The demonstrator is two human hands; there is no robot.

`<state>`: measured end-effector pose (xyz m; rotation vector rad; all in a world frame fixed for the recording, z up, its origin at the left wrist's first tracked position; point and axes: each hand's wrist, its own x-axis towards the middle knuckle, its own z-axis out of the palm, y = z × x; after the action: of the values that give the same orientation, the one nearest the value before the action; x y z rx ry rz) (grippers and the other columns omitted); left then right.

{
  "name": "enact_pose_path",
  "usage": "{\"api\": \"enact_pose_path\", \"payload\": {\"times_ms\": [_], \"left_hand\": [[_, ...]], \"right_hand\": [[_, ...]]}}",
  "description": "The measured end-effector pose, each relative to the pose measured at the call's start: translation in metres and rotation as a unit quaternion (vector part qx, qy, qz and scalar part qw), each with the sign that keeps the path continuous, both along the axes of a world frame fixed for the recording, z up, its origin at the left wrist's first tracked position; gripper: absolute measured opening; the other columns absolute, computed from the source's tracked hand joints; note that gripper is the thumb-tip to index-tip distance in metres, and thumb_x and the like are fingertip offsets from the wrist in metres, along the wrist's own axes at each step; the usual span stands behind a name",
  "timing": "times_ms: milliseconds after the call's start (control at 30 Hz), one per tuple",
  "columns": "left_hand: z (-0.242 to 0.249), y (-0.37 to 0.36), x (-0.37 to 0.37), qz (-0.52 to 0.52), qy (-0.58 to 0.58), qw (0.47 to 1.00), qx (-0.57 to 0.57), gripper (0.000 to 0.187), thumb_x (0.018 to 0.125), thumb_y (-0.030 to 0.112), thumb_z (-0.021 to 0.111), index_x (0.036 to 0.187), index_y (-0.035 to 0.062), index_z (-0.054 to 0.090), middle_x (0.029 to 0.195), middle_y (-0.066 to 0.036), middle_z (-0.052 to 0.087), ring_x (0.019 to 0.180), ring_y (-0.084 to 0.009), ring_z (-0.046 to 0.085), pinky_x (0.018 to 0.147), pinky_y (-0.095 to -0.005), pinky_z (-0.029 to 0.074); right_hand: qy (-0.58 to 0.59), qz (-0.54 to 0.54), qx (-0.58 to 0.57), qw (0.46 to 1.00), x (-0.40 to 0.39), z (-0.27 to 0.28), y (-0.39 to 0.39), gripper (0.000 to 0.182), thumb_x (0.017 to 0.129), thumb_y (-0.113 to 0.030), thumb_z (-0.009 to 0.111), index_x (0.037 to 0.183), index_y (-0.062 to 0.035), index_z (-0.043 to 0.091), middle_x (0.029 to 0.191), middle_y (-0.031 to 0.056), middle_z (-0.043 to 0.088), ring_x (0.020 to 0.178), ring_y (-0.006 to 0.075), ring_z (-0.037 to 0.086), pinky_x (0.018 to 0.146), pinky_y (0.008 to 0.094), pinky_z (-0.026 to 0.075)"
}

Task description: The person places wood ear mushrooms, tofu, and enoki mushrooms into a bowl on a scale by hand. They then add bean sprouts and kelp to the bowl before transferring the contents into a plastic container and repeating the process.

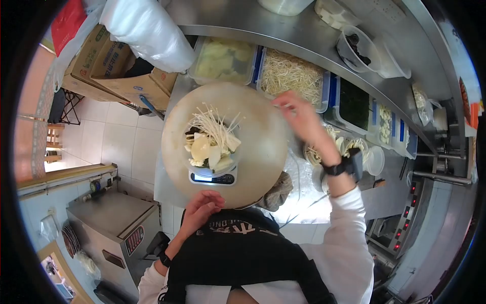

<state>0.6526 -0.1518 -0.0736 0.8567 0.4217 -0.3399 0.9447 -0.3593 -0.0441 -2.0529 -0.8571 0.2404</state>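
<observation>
A clear bowl (237,158) of mixed vegetables stands on a small digital scale (228,179) whose display is lit. Long thin enoki mushrooms (215,127) lie on top, with pale slices (201,148) and dark pieces below. Under the scale is a large round board (266,147). My left hand (201,209) is at the board's near edge, just below the scale, its fingers curled together around nothing. My right hand (299,115) hovers at the near corner of a tub of bean sprouts (292,73); its fingers are bent and blurred, and I cannot tell whether they hold anything.
A tub of pale slices (225,60) sits left of the sprouts; a tub of dark greens (353,104) is on the right. Small filled bowls (356,147) stand beyond my right forearm. A steel shelf (228,17) overhangs the tubs. Cardboard boxes (116,66) are at left.
</observation>
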Motion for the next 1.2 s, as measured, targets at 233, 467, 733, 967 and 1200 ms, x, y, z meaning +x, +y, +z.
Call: {"api": "enact_pose_path", "payload": {"times_ms": [233, 467, 733, 967, 1200], "left_hand": [[-0.001, -0.015, -0.004, 0.051, 0.047, 0.998, 0.011, 0.023, 0.087, 0.008, 0.047, 0.109, 0.005, 0.05, 0.101, -0.006, 0.057, 0.094, -0.0145, 0.054, 0.082, -0.0266, 0.043], [-0.017, -0.01, -0.023, 0.15, 0.148, 0.977, 0.045, 0.023, 0.084, 0.013, 0.05, 0.106, 0.006, 0.052, 0.098, -0.006, 0.058, 0.088, -0.0162, 0.056, 0.076, -0.0289, 0.045], [-0.011, -0.057, 0.013, 0.1, 0.162, 0.981, 0.041, 0.021, 0.085, 0.011, 0.05, 0.105, 0.005, 0.053, 0.096, -0.007, 0.059, 0.092, -0.0182, 0.057, 0.083, -0.0301, 0.045], [-0.005, -0.09, 0.048, 0.03, 0.108, 0.99, 0.091, 0.019, 0.09, 0.011, 0.044, 0.106, 0.0054, 0.052, 0.098, -0.004, 0.056, 0.093, -0.0119, 0.054, 0.083, -0.0255, 0.043], [-0.008, -0.107, 0.041, 0.068, 0.097, 0.987, 0.106, 0.019, 0.09, 0.01, 0.042, 0.106, 0.0058, 0.051, 0.096, -0.003, 0.056, 0.089, -0.01, 0.053, 0.077, -0.0232, 0.041]], "right_hand": [[-0.103, -0.109, -0.28, 0.948, 0.125, -0.094, -0.085, 0.022, 0.069, -0.006, 0.061, 0.091, -0.0042, 0.06, 0.09, 0.0193, 0.061, 0.086, 0.0339, 0.059, 0.073, 0.0389, 0.047], [-0.065, -0.24, -0.064, 0.967, 0.124, -0.089, -0.159, 0.011, 0.073, -0.007, 0.061, 0.083, -0.0024, 0.062, 0.08, 0.014, 0.061, 0.071, 0.0237, 0.059, 0.066, 0.0305, 0.047], [-0.267, -0.33, -0.304, 0.853, 0.157, -0.191, -0.519, 0.021, 0.086, -0.022, 0.049, 0.094, -0.0043, 0.058, 0.082, 0.0102, 0.062, 0.071, 0.0261, 0.059, 0.061, 0.035, 0.047], [0.23, -0.415, -0.213, 0.854, 0.204, -0.233, -0.65, 0.04, 0.083, -0.016, 0.054, 0.122, -0.0104, 0.048, 0.104, 0.0082, 0.058, 0.082, 0.0194, 0.054, 0.068, 0.0321, 0.044], [0.192, -0.203, -0.462, 0.841, 0.209, -0.21, -0.594, 0.036, 0.075, -0.015, 0.061, 0.107, 0.001, 0.055, 0.096, 0.0098, 0.06, 0.079, 0.0236, 0.054, 0.072, 0.0362, 0.045]]}}
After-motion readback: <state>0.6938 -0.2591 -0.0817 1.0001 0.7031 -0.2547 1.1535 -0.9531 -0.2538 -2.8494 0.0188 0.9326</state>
